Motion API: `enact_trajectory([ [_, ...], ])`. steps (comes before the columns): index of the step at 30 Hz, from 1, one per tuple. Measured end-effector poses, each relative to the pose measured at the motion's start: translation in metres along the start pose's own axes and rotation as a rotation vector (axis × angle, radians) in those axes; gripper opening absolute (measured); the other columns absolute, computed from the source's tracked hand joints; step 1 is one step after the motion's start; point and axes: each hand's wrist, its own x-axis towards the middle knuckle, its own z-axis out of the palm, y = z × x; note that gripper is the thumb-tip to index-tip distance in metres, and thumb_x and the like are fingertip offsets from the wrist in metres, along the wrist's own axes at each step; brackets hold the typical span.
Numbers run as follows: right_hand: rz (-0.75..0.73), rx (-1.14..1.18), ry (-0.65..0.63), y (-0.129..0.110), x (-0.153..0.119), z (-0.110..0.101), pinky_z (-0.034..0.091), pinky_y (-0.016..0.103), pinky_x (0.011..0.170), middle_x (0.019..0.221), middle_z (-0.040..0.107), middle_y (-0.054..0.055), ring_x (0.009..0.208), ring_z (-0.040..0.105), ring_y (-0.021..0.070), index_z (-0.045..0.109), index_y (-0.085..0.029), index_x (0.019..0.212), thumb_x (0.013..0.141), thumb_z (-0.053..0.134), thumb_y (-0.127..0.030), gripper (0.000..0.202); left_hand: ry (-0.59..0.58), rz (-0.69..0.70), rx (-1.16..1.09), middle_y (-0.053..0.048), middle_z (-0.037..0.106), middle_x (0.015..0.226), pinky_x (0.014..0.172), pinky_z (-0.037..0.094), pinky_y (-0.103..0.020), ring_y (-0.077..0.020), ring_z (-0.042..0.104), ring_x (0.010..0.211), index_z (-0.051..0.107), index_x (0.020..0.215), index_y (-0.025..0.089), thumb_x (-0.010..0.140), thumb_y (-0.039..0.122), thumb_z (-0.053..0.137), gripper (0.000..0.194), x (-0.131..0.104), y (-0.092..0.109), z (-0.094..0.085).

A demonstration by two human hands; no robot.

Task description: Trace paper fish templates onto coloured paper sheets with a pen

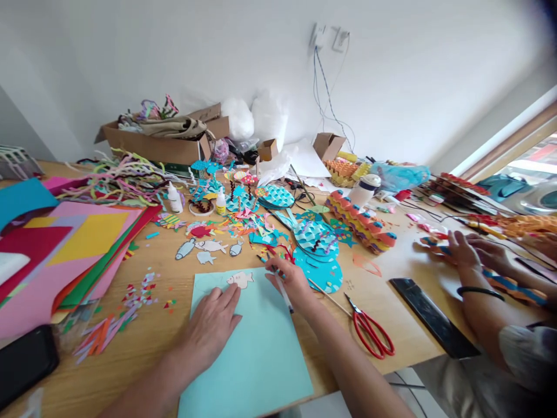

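Note:
A light blue sheet of paper [250,354] lies in front of me at the table's front edge. My left hand [216,319] rests flat on it, its fingertips at the lower edge of a small white paper fish [241,280] near the sheet's top. My right hand [290,281] is closed around a pen with a pale barrel [285,295], over the sheet's upper right corner. Just beyond the sheet lie several cut-out paper fish, one of them a grey-blue fish [185,249]. Red-handled scissors [372,334] lie to the right of my right forearm.
Coloured paper sheets [102,232] and a black phone [28,366] are at left. Paper scraps [139,290], glue bottles [174,198] and round blue paper pieces [319,270] spread across the table. A co-worker's hands [465,255] work at right beside a dark flat strip [433,316].

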Motion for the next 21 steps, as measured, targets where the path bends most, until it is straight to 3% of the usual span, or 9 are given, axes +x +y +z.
enact_trajectory([
  [11, -0.106, -0.090, -0.232, -0.014, 0.008, 0.027, 0.046, 0.030, 0.079, 0.096, 0.065, 0.007, 0.092, 0.058, 0.0202, 0.059, -0.016, 0.099, 0.076, 0.055, -0.007, 0.025, 0.030, -0.016, 0.048, -0.008, 0.048, 0.132, 0.083, 0.046, -0.040, -0.0254, 0.052, 0.101, 0.047, 0.127, 0.016, 0.085, 0.020, 0.047, 0.042, -0.001, 0.004, -0.004],
  [21, -0.080, -0.054, -0.236, -0.015, 0.010, 0.028, 0.044, 0.030, 0.082, 0.098, 0.065, 0.008, 0.095, 0.057, 0.0198, 0.060, -0.016, 0.098, 0.081, 0.047, -0.008, 0.022, 0.033, -0.028, 0.061, -0.007, 0.047, 0.133, 0.083, 0.047, -0.040, -0.0256, 0.051, 0.098, 0.045, 0.128, 0.015, 0.085, 0.023, 0.050, 0.045, -0.001, 0.005, 0.000],
])
